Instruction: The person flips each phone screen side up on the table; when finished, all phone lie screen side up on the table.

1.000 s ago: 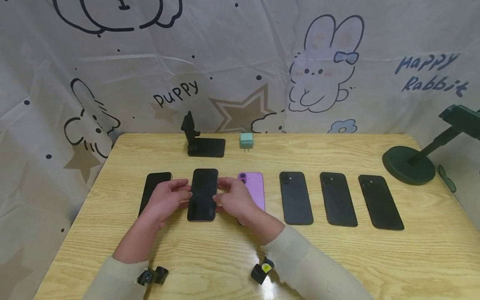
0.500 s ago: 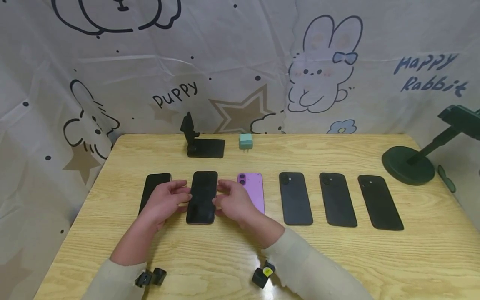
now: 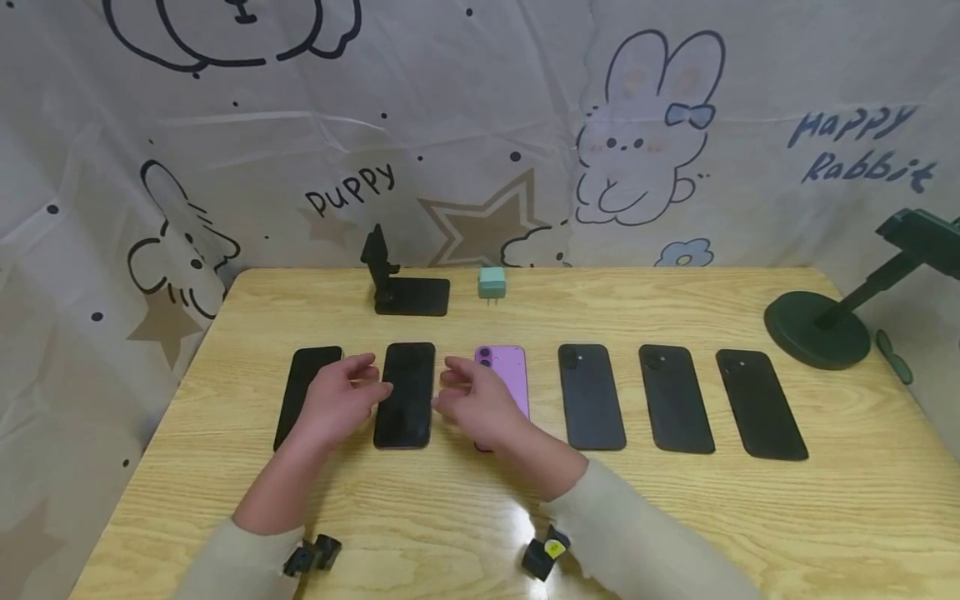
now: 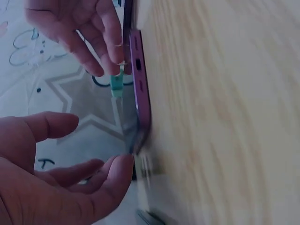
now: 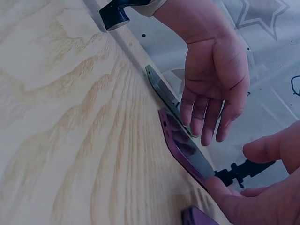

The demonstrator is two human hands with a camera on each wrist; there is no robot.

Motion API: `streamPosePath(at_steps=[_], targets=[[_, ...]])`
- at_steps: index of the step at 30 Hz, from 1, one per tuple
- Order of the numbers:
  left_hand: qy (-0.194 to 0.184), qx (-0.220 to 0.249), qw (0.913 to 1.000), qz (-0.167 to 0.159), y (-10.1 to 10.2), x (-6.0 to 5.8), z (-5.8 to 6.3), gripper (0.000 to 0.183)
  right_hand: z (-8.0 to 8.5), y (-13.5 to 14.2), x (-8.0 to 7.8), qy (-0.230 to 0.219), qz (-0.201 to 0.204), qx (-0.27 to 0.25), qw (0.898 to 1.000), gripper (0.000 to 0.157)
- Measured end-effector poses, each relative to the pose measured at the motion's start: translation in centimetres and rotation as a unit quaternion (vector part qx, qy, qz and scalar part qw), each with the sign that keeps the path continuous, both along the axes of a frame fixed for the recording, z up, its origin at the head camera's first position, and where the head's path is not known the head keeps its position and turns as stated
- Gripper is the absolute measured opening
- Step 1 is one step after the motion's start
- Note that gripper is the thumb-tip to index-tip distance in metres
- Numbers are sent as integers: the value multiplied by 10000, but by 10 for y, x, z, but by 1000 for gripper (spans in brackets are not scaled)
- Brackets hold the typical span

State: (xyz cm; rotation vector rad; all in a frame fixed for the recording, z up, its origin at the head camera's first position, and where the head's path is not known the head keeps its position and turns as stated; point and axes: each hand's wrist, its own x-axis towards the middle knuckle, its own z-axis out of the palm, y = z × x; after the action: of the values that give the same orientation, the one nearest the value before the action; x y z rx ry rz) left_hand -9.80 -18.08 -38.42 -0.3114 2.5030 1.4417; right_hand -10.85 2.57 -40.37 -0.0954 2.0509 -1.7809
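Note:
A black phone point(image 3: 405, 396) lies screen up on the wooden table point(image 3: 675, 517), second from the left in a row. My left hand point(image 3: 367, 379) hovers just left of it and my right hand point(image 3: 452, 385) just right, both with loosely spread fingers that hold nothing. The left wrist view shows the phone's edge point(image 4: 142, 89) on the wood, with my left hand point(image 4: 93, 154) below and my right hand point(image 4: 101, 51) above. In the right wrist view the phone point(image 5: 185, 150) lies between my left hand point(image 5: 208, 126) and my right hand point(image 5: 234, 173).
Another black phone point(image 3: 300, 387) lies left of it, partly behind my left hand. A purple phone point(image 3: 506, 379) and three dark phones point(image 3: 591, 396) point(image 3: 675, 398) point(image 3: 760, 404) continue the row. Behind stand a black phone stand point(image 3: 405, 292), a green charger point(image 3: 491, 283) and a dark green lamp base point(image 3: 817, 329).
Both hands held the black phone by its sides and set it down. Now they have let go and drawn slightly apart with the fingers spread.

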Motion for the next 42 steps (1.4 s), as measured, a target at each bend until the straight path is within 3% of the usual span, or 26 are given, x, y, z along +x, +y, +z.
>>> streamPosePath(at_steps=[5,12,16,19,28,33,42], targets=[[118,-251,9996,58,17,0,4,61,2,19,3,251,131,-2,9996,60],[302,364,9986,-219,42,-3,4,60,9,52,4,431,-214,172,9987,61],[205,896,9952,-321,57,-5,2,60,10,70,3,405,-443,444,9972,63],[122,1020,9938,-426,68,-5,0,61,9,82,3,462,-534,740,9948,62],[-262,782,9954,-479,93,-11,-5,58,7,97,3,353,-348,1111,9926,63],[-445,1002,9934,-328,101,-12,-12,60,5,97,6,281,-501,918,9941,65],[-490,1783,9820,395,106,-12,-19,56,4,90,5,-165,-1082,117,9939,68]])
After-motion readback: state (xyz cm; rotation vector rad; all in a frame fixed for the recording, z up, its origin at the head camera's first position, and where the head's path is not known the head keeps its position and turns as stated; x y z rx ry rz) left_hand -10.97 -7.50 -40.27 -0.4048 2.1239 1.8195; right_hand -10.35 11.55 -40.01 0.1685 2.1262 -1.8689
